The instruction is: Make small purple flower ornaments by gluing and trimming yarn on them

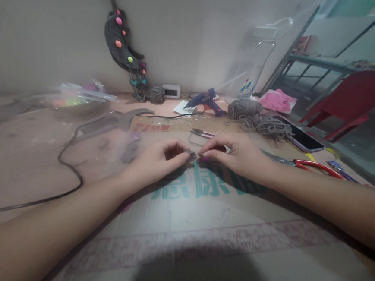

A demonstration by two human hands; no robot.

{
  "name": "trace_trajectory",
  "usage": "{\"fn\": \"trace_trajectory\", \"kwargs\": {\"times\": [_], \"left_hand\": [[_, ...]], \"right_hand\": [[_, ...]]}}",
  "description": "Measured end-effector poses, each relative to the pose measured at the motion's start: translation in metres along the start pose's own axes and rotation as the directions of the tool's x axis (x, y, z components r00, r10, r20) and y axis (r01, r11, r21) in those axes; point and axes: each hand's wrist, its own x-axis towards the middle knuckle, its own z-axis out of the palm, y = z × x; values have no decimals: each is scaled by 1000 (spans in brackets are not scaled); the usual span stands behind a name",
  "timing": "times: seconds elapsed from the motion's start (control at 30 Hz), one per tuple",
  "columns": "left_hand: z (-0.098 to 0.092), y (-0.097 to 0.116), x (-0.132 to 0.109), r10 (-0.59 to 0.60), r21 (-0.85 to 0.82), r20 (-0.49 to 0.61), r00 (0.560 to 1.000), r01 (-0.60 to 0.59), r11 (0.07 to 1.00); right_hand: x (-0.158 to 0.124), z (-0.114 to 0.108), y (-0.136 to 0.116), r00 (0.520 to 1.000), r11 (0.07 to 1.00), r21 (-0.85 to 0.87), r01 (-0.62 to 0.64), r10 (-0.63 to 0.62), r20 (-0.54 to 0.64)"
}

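Note:
In the middle of the worktop my left hand is closed in a pinch on a small dark grey piece, too small and blurred to name. Close beside it, my right hand is pinched too. A bit of purple shows at its fingertips, but its kind is hidden. Just behind the fingers lie slim pointed scissors or tweezers and a loop of grey cord. Both hands are over a printed cardboard sheet with green characters.
Behind stand a blue glue gun, grey yarn and a clear jug. Red-handled pliers or cutters and a phone lie right. A black cable crosses the left side. A grey crescent ornament hangs on the wall.

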Motion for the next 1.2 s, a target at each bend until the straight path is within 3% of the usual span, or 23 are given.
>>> {"fn": "trace_trajectory", "kwargs": {"times": [0.27,0.47,0.57,0.7,0.8,0.93,1.2], "left_hand": [[-4,11,-2,-31,21,48,998,30,999],[-4,8,-1,-39,16,42,998,38,999],[-3,6,0,-28,6,48,998,28,1000],[-3,5,0,-23,26,47,999,22,999],[-4,6,0,-12,35,51,999,10,999],[-3,6,0,-10,36,53,999,8,999],[-3,7,-1,0,67,59,998,-4,998]], "right_hand": [[-2,4,5,999,979,202,10,-18,38],[4,5,3,983,879,441,-181,143,118],[6,5,2,974,851,475,-224,191,119],[3,3,0,984,919,352,-176,148,104],[0,1,1,999,993,118,-15,9,54],[-2,2,4,984,975,-136,176,-179,-9],[-3,6,2,979,968,-150,203,-205,2]]}}
